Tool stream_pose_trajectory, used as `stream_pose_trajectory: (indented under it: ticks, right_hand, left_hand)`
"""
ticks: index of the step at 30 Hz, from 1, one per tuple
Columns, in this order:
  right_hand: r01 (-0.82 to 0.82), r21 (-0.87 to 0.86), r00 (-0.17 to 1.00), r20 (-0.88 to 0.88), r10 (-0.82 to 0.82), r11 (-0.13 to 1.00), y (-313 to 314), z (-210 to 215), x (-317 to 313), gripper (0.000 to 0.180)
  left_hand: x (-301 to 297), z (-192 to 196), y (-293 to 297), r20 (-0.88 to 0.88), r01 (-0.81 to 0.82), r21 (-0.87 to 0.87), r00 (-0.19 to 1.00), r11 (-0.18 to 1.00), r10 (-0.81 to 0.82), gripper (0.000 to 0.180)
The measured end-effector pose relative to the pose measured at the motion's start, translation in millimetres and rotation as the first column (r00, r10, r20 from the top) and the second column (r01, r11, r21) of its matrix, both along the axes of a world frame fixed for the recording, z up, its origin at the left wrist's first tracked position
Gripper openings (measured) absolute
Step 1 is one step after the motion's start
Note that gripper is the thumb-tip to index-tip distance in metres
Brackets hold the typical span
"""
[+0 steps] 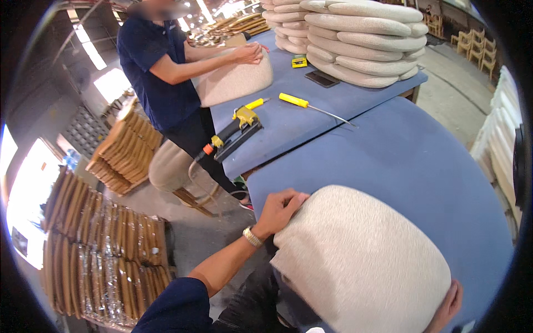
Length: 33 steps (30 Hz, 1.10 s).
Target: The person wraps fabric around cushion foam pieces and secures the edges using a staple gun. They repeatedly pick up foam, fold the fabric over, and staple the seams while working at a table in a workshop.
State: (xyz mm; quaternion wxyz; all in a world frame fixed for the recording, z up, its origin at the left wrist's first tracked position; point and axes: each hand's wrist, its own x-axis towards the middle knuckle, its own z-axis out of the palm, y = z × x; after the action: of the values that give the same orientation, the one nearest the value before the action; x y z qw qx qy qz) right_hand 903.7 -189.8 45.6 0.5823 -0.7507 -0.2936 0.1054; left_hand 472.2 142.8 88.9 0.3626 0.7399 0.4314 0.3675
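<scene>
A cream fabric-covered seat cushion (363, 255) lies in front of me, partly over the near edge of the blue table. My left hand (282, 210) is closed on its far left edge, the thumb along the fabric and the other fingers partly hidden. At its right edge, low in the view, my right hand (451, 304) grips the side, with most of the fingers out of sight. Farther off lie a yellow-and-black staple gun (239, 130) with an air hose and a yellow-handled thin tool (311, 105) like an awl or screwdriver.
The blue tabletop (405, 150) has a gap between its two sections. Behind stand stacked cream cushions (363, 44), a dark phone (322, 79) and a small yellow box (299, 61). Across the table a co-worker (158, 72) handles another cushion (239, 77). Wrapped wooden parts (105, 250) stand at left.
</scene>
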Motion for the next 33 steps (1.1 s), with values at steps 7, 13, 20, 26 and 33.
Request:
stream_pose_trajectory:
  ticks: [7, 13, 20, 26, 33]
  right_hand:
    - [-0.001, -0.022, 0.978, 0.21, 0.005, 1.0, 0.6, 20.3, 3.3, 0.031]
    - [0.048, 0.076, 0.938, 0.338, -0.071, 0.996, -11.5, -10.3, -3.0, 0.026]
    - [0.065, 0.076, 0.947, 0.311, -0.085, 0.995, -28.9, -11.0, -17.2, 0.027]
    - [0.065, 0.083, 0.964, 0.253, -0.084, 0.994, -31.7, -8.4, -19.5, 0.029]
    - [0.064, 0.032, 0.97, 0.232, -0.07, 0.997, -15.7, 10.7, -36.9, 0.027]
  left_hand:
    - [21.2, -21.2, 8.8, 0.098, -0.006, 0.106, 0.995, 0.994, -0.004, 0.031]
    - [-13.6, -24.4, -18.8, 0.149, -0.122, 0.251, 0.985, 0.96, 0.086, 0.031]
    - [-102.3, -94.7, -164.1, 0.275, -0.291, 0.24, 0.935, 0.926, 0.223, 0.026]
    - [-173.0, -225.9, -245.4, -0.271, -0.399, -0.074, 0.89, 0.914, 0.367, 0.037]
    - [-212.3, -288.4, -127.9, 0.008, -0.29, -0.65, 0.922, 0.702, 0.388, 0.032]
